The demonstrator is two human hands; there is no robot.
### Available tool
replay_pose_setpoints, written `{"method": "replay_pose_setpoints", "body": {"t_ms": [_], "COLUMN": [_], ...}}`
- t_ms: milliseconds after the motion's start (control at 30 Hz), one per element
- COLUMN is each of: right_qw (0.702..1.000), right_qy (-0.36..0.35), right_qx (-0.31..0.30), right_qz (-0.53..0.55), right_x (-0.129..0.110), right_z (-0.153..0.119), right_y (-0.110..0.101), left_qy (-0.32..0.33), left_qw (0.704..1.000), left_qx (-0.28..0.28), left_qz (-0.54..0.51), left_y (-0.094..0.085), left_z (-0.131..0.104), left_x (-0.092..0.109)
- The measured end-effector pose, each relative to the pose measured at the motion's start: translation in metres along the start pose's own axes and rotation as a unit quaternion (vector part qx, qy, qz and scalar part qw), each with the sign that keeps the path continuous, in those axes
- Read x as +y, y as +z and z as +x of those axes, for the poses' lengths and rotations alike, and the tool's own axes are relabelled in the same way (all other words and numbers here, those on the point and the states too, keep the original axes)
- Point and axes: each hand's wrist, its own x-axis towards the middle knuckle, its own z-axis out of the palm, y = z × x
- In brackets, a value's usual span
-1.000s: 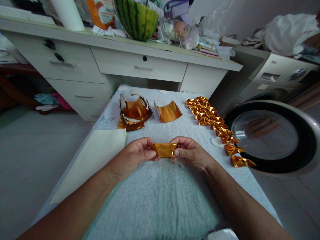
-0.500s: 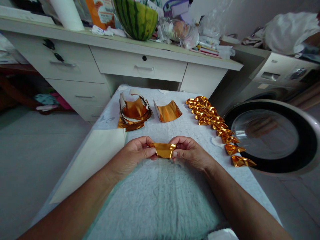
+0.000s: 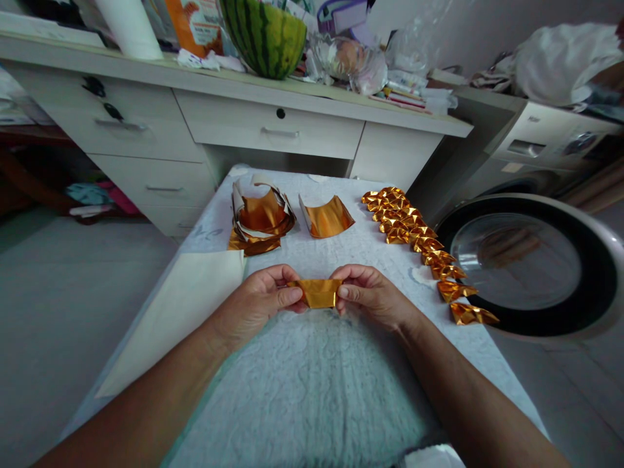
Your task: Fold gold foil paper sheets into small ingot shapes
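Observation:
Between my two hands is a small folded piece of gold foil paper (image 3: pixel 319 294), wider at its top edge than at the bottom. My left hand (image 3: pixel 270 292) pinches its left end between thumb and fingers. The right end is gripped the same way by my right hand (image 3: pixel 365 291). Beyond them lies a single curled gold foil sheet (image 3: pixel 330 218). To its left sits a stack of curled gold foil sheets (image 3: pixel 263 214) with pale backs. Several folded gold foil pieces (image 3: pixel 414 227) form a row down the right side.
A cloth-covered table (image 3: pixel 312 403) holds everything, with a cream sheet (image 3: pixel 180 312) at its left. Behind stands a white desk (image 3: pixel 273 123) bearing a cut watermelon (image 3: pixel 266 39). An open round washing machine door (image 3: pixel 526 263) juts in beside the table's right edge.
The fingers of my right hand have shifted slightly on the folded foil paper, and its right end looks a little flatter. Everything else stays in place.

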Motion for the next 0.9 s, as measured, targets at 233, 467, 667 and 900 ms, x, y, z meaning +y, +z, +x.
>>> {"method": "replay_pose_setpoints", "body": {"t_ms": [233, 467, 667, 900], "right_qw": [1.0, 0.999, 0.999, 0.999], "right_qy": [-0.005, -0.016, -0.011, -0.028], "right_qx": [0.0, 0.032, 0.028, 0.043], "right_qz": [0.011, 0.037, 0.026, -0.005], "right_x": [0.0027, 0.0026, 0.0038, 0.0051], "right_z": [0.002, 0.0034, 0.0033, 0.0049], "right_y": [0.0, -0.0007, -0.0011, 0.0016], "left_qy": [-0.007, 0.007, 0.016, 0.046], "left_qw": [0.999, 1.0, 1.0, 0.995], "left_qx": [0.008, 0.01, 0.007, 0.051], "left_qz": [0.035, -0.005, 0.024, 0.069], "left_y": [0.0014, 0.0019, 0.0015, 0.0023], "left_z": [0.0006, 0.0003, -0.0004, 0.0007], "left_x": [-0.0026, 0.0, -0.001, -0.0012]}}
